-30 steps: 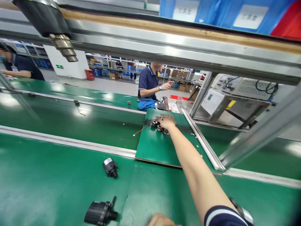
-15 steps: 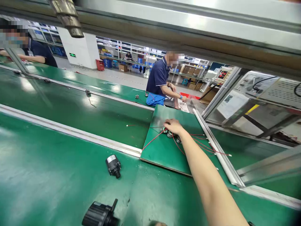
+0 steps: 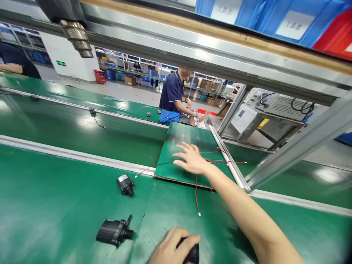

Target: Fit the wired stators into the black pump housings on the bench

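My right hand [image 3: 191,159] is spread over the green board [image 3: 176,139], hiding most of the small parts beneath it. Red wires [image 3: 197,198] with white plugs run out from under that hand and forearm, two over the board's near edge. At the bottom middle, my left hand [image 3: 174,245] is wrapped round a black part [image 3: 193,253], mostly covered by the fingers. To its left on the green bench lie two black pumps, one with a white label [image 3: 125,184] and a larger one [image 3: 114,231] nearer me.
A metal shelf beam [image 3: 192,47] with blue bins [image 3: 247,14] crosses overhead. A metal post [image 3: 297,143] slants on the right. Beyond the board, a person [image 3: 172,91] works beside a blue cloth [image 3: 169,116]. A small wired part [image 3: 92,112] lies on the far strip.
My right hand has opened and lifted off the small parts. My left hand has come into view with a black part. Some red wires now hang over the board's near edge. The view has shifted.
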